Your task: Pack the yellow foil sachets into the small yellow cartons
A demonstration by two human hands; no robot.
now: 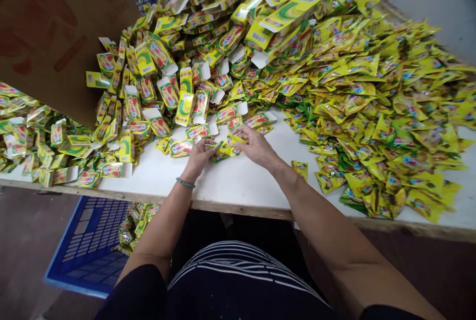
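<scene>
Striped cloth (238, 270) across our lap sits closest, and from it both our forearms run forward over the wooden edge of the white table (238, 186). Our left hand (199, 156), a thin bracelet (185, 182) at the wrist, and our right hand (255, 146) meet at a small bundle of yellow sachets (227, 146) lying on the bare strip of tabletop just in front of the box heap. Both hands are closed lightly on that bundle, fingertips pinching it from either side (how many sachets it holds we cannot tell).

To do this step well, we judge it best to square the sachets flush between the two hands, edges aligned, before letting either hand go; a loose fan would likely snag on a carton mouth. Keeping the bundle low over the table should also stop strays from sliding off the near edge.

Our left wrist is bent slightly inward, palm turned toward the right; our right hand lies palm down, fingers curled over the top of the bundle, elbow well out to the side.

Just beyond lie small open cartons (156, 87), flaps up, in a heap. A far bigger drift of loose sachets (390, 106) covers the table's right side, and a blue crate (89, 240) stands on the floor at our left.
</scene>
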